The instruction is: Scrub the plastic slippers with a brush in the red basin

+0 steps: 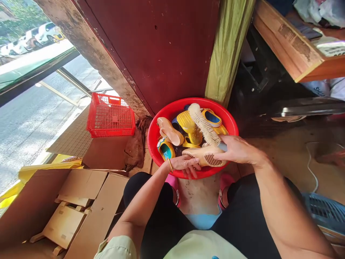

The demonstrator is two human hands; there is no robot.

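Note:
A red basin (232, 124) full of shoes stands between my feet. Across its near side lies a beige shoe (203, 158), its brown-treaded sole facing up. My left hand (185, 163), with a gold bangle at the wrist, holds the shoe's left end; some fingers are blurred. My right hand (235, 149) grips the grey handle of a scrubbing brush (203, 124) whose pale bristles slant up over the basin, and its thumb reaches the shoe's right end. Around them lie another beige shoe (169, 131), a yellow clog with a blue inside (212, 117) and a yellow-and-teal shoe (165, 149).
A red plastic crate (111, 117) sits left of the basin beside a dark rag (136, 147). An open cardboard box (88, 212) holds wooden pieces. The dark red door (161, 46) rises behind the basin. A wooden drawer (291, 39) juts in at upper right.

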